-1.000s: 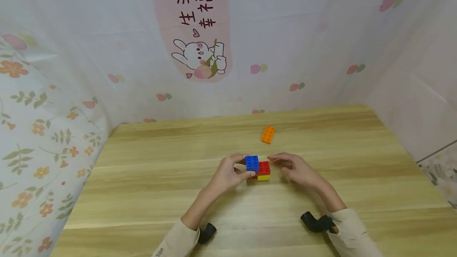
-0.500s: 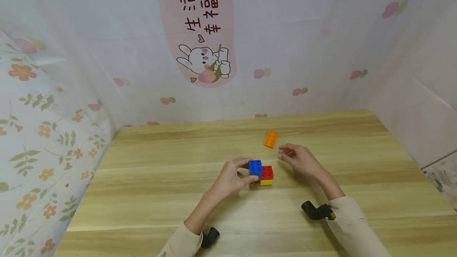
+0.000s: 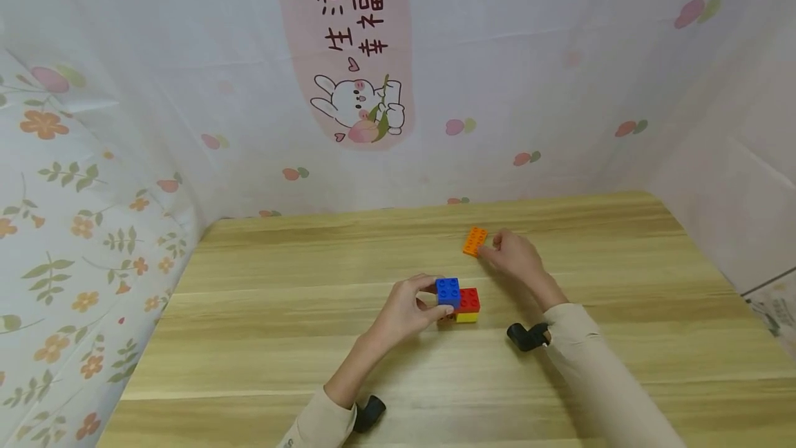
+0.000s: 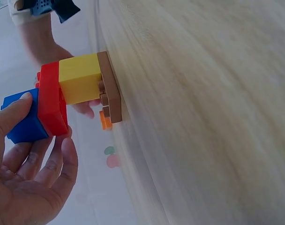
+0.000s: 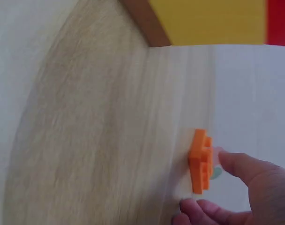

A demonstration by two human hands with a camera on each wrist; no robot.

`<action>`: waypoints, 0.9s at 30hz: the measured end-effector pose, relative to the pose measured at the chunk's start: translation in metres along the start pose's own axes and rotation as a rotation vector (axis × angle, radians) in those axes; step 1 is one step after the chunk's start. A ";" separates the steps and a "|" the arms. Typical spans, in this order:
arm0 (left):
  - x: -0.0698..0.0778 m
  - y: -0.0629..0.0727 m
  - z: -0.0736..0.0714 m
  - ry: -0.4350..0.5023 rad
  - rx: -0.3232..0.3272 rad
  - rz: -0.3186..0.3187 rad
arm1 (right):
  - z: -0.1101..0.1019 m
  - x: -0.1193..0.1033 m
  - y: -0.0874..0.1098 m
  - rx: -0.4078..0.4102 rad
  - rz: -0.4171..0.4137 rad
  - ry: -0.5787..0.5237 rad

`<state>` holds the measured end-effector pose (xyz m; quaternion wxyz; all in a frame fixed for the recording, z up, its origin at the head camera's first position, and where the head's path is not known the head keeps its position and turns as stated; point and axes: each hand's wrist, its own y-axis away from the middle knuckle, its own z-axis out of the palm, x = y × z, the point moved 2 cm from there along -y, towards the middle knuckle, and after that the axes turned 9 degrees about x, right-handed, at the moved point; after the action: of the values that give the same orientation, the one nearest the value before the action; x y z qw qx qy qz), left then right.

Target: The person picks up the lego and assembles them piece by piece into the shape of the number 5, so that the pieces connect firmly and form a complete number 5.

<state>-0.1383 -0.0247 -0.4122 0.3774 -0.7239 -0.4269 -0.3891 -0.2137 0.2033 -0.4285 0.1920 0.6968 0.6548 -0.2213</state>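
Note:
My left hand (image 3: 401,310) pinches a blue toy building brick (image 3: 448,292) between thumb and fingers. That brick sits on top of a red brick (image 4: 50,98), offset to the left. Under the red one are a yellow brick (image 4: 79,79) and a thin brown brick (image 4: 113,89) flat on the table. Farther back lies a flat orange brick (image 3: 475,241), studs up. Close to its right side is my right hand (image 3: 516,258); in the right wrist view, the thumb (image 5: 241,164) and fingers are spread apart beside the orange brick, with gaps showing.
The wooden table (image 3: 280,337) ends at a white patterned cloth (image 3: 528,88) hung behind it. More flowered cloth (image 3: 74,261) hangs at the left. Black curved pieces (image 3: 370,414) stick out from both sleeves.
My right hand has moved from beside the stacked bricks away to the back, up to the orange brick. The left hand keeps its hold on the blue brick; the head view has shifted slightly.

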 end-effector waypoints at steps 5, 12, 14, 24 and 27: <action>0.001 -0.001 -0.001 -0.004 0.006 0.010 | 0.010 -0.011 -0.010 0.002 0.092 0.125; 0.001 0.000 0.000 -0.012 0.006 -0.005 | 0.020 -0.021 -0.016 0.027 0.165 0.253; 0.001 0.000 0.000 -0.016 0.008 -0.008 | 0.020 -0.022 -0.016 0.027 0.163 0.259; 0.002 -0.001 0.001 -0.010 0.009 -0.012 | 0.016 -0.021 -0.016 0.006 0.079 0.241; 0.002 0.000 0.001 -0.009 0.010 -0.019 | 0.012 -0.017 -0.015 0.002 0.036 0.202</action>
<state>-0.1378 -0.0234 -0.4108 0.3753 -0.7197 -0.4373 -0.3872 -0.2298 0.1833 -0.4287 0.1283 0.7273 0.6579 -0.1473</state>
